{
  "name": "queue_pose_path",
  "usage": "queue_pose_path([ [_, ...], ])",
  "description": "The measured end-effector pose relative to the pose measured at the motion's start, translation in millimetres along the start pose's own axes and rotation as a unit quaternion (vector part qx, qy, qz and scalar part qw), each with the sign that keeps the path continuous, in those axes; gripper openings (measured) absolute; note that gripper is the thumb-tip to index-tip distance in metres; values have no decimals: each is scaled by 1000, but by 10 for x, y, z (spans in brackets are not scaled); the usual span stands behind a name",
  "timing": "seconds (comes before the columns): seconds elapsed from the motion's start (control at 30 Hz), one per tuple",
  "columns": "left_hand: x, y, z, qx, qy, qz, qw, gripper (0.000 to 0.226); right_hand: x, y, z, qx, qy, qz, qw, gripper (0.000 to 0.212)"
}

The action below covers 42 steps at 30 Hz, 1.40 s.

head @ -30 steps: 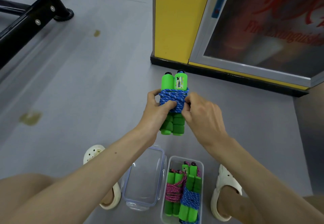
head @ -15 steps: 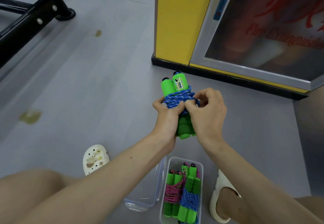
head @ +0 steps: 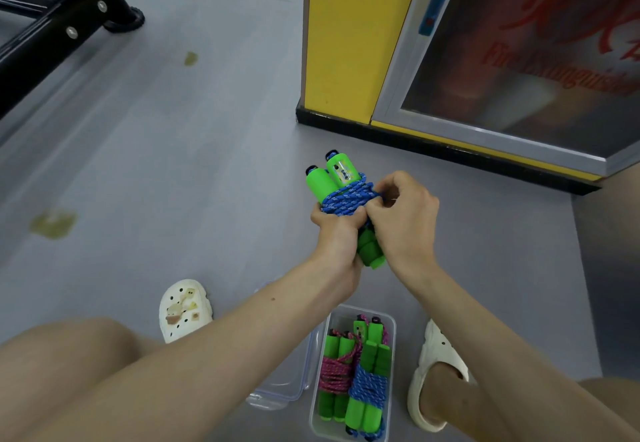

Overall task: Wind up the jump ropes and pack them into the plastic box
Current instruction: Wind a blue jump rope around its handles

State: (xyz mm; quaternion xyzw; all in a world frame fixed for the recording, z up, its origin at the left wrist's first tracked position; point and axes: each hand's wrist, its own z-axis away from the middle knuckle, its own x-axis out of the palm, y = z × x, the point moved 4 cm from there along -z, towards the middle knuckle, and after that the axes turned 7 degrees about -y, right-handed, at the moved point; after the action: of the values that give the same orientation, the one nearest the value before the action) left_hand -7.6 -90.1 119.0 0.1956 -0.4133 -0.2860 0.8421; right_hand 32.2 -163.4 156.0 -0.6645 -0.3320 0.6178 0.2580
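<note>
Standing at the far left is a black metal frame [head: 52, 36] on the grey floor [head: 207, 164], with a yellowish stain [head: 53, 223] nearer in. A white clog [head: 183, 310] sits beside the person's left knee, and a clear lid [head: 294, 382] lies just left of the plastic box [head: 343, 317].

Above the box, the left hand [head: 337, 230] has a closed grip around the middle of a jump rope [head: 332, 178], its thumb pressed on the blue cord [head: 349, 197] wound round the two green handles. A second ago the handles stood nearly upright; now their tops lean away to the left. The right hand [head: 405, 220] has shifted from the front of the winding to its right side, where its curled fingers pinch the cord; I can't tell whether it holds a loose end.

On the floor, near the person, the box holds two wound ropes side by side: a pink-corded bundle [head: 334, 377] on the left and a blue-corded bundle [head: 369, 386] on the right. A second white clog [head: 433, 372] is just right of it. Beyond stands a yellow cabinet [head: 346, 36] with a glazed door [head: 519, 61].
</note>
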Motion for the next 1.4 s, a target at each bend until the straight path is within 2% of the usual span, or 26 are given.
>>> queue_pose_path([
  [0.07, -20, -6, -25, 2, 9, -2, 1000, 48, 34, -3, -13, -26, -45, 30, 998, 19],
  [0.17, -36, -11, -45, -1, 16, -11, 1000, 47, 43, 25, -33, -36, -93, 49, 994, 11],
  [0.27, -44, -46, -42, -6, 10, -36, 999, 48, -12, 67, -71, -27, -99, 42, 994, 5],
  [0.33, -27, -49, -46, -3, 7, -48, 999, 48, -37, 70, -71, -60, -86, 66, 992, 5],
  [0.47, -3, -79, -98, -5, 13, -58, 998, 47, 5, 55, 21, -207, -86, 230, 947, 13],
  [0.53, -23, -125, -120, -13, 27, -66, 997, 47, 17, 97, 40, -229, -93, 275, 929, 27],
  [0.6, -38, -159, -131, -16, 35, -67, 997, 48, 28, 130, 53, -220, -103, 290, 926, 31],
  [0.7, -18, -176, -115, -15, 28, -67, 997, 49, -9, 111, 32, -158, -96, 262, 947, 9],
  [0.8, 2, -183, -107, -10, 24, -64, 998, 49, -55, 96, 23, -95, -65, 195, 974, 17],
  [0.93, 39, -173, -95, 9, 15, -74, 997, 48, -97, 43, 56, -110, -15, 174, 978, 21],
  [1.03, 71, -154, -98, 36, 0, -119, 992, 47, -97, 39, 28, -130, -6, 198, 972, 10],
  [1.17, 106, -122, -115, 54, -17, -147, 988, 49, -108, 82, -31, -144, -62, 153, 976, 5],
  [1.3, 94, -104, -131, 66, -17, -149, 986, 54, -160, 102, -79, -149, -95, 85, 981, 15],
  [1.4, 94, -100, -128, 74, -16, -155, 985, 60, -208, 113, -134, -119, -106, 64, 985, 26],
])
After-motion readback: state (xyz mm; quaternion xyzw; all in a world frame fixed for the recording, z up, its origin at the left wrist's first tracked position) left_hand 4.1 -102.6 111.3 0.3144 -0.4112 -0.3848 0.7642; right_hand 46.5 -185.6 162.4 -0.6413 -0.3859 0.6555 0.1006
